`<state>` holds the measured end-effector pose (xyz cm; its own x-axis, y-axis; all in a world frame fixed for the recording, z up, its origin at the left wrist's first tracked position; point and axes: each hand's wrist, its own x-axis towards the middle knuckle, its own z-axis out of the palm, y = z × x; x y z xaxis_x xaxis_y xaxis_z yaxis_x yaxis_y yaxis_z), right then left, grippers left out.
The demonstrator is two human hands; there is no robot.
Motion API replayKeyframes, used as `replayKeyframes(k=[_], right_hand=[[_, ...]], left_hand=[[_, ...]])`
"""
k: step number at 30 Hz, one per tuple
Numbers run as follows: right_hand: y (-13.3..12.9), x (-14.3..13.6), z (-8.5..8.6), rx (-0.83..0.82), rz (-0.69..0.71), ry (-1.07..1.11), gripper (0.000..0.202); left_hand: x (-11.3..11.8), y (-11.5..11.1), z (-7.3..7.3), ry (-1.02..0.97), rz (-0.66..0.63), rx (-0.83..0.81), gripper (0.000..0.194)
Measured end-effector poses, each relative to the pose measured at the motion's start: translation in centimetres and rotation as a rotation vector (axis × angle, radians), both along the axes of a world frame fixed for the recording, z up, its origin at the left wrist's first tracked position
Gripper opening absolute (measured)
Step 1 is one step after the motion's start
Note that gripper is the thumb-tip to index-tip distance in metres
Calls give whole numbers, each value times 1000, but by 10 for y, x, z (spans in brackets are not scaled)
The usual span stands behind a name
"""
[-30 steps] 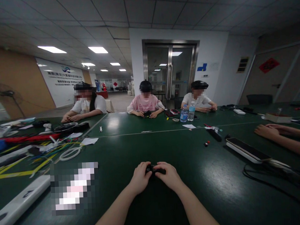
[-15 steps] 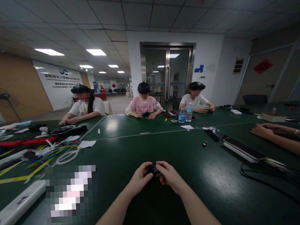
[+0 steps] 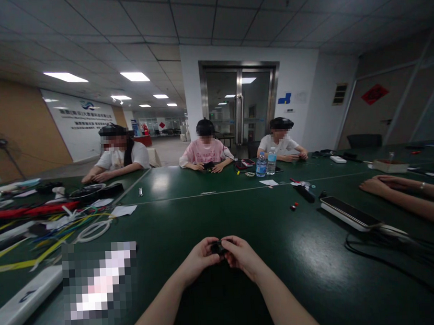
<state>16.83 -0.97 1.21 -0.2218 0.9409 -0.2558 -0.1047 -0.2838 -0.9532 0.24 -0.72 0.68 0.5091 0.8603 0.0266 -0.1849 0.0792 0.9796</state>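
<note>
A small black object (image 3: 217, 248) is held between my two hands, low over the dark green table (image 3: 190, 214). Its kind I cannot make out, since fingers cover much of it. My left hand (image 3: 199, 260) grips it from the left, with the thumb along its near side. From the right, my right hand (image 3: 241, 255) pinches it between thumb and fingers.
At left lie tangled cables (image 3: 94, 230), a white power strip (image 3: 29, 300) and a blurred-out item (image 3: 103, 282). A phone on a white box (image 3: 350, 213) and black cables are at right, near another person's hands (image 3: 378, 186). Two water bottles (image 3: 270, 161) and several seated people are beyond.
The view has shifted slightly, so the scene sits a little further left. Both hands still hold the black object, which shows a bit more between the fingers, apparently turned slightly.
</note>
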Motion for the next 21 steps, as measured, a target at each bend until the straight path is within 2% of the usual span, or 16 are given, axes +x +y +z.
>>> replayKeyframes(k=[4, 9, 15, 21], right_hand=[[2, -2, 0, 57, -44, -87, 36], [7, 8, 1, 330, -176, -325, 32], [-2, 13, 12, 510, -122, -494, 27], [-11, 2, 14, 500, -70, -543, 26]], left_hand=[[0, -2, 2, -17, 20, -78, 49], [-2, -5, 6, 2, 66, -154, 46], [-1, -3, 2, -24, 102, -139, 44], [2, -2, -1, 10, 155, -77, 46]])
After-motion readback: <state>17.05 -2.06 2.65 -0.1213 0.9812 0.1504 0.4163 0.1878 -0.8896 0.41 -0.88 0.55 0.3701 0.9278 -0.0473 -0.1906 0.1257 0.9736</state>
